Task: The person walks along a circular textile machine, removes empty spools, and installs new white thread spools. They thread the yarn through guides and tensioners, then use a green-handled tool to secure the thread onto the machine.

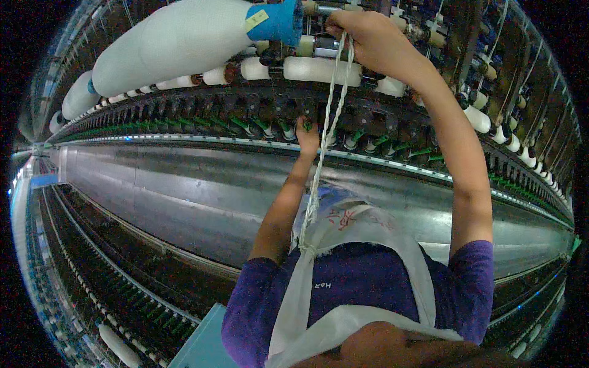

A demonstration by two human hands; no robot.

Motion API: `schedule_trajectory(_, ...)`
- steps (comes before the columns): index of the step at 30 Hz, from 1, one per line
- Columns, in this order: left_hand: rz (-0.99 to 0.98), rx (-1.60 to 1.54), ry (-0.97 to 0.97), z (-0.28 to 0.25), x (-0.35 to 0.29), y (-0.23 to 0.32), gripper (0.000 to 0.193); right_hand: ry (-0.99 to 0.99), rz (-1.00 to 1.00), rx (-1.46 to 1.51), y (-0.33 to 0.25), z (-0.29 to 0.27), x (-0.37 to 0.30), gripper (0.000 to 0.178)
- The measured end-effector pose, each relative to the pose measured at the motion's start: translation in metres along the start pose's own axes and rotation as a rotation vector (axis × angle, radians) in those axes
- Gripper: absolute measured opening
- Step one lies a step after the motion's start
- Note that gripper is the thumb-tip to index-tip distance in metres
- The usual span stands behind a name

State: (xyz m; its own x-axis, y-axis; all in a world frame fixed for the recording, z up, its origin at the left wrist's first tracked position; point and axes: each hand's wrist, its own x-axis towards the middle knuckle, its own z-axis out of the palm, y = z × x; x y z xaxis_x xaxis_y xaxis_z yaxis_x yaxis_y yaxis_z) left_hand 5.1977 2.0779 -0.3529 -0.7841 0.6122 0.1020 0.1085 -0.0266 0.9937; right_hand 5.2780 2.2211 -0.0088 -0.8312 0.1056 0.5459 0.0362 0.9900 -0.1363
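Note:
My right hand (pixel 375 46) is raised at the rollers beside the blue tube end (pixel 279 23) of a big white yarn roll (pixel 175 46). Its fingers are bent together, and whatever they pinch is too small to make out. A twisted white cord (pixel 331 116) runs from just under these fingers down to the strap of my white apron (pixel 392 230); whether the fingers grip it cannot be told. Lower down, my left hand (pixel 308 136) closes around a green spindle (pixel 307 126) in the spindle row of the spinning frame.
Smaller white rollers (pixel 322 71) run along the frame under the big roll. More green spindles (pixel 356 138) stand on either side of my left hand, above a pale rail (pixel 392 161). Shiny metal floor (pixel 153 184) lies below. Another machine row (pixel 123 276) and a light blue box (pixel 202 340) are at lower left.

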Motion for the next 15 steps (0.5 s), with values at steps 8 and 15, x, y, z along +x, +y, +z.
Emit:
schedule_trajectory(8, 0.091, 0.006, 0.075, -0.015, -0.007, 0.108, 0.015, -0.315, 0.106, -0.112, -0.005, -0.008, 0.009, 0.007)
schedule_trajectory(15, 0.173, -0.049, 0.19, -0.057, -0.038, 0.17, 0.016, -0.327, 0.164, -0.053, -0.008, -0.008, 0.009, 0.004)
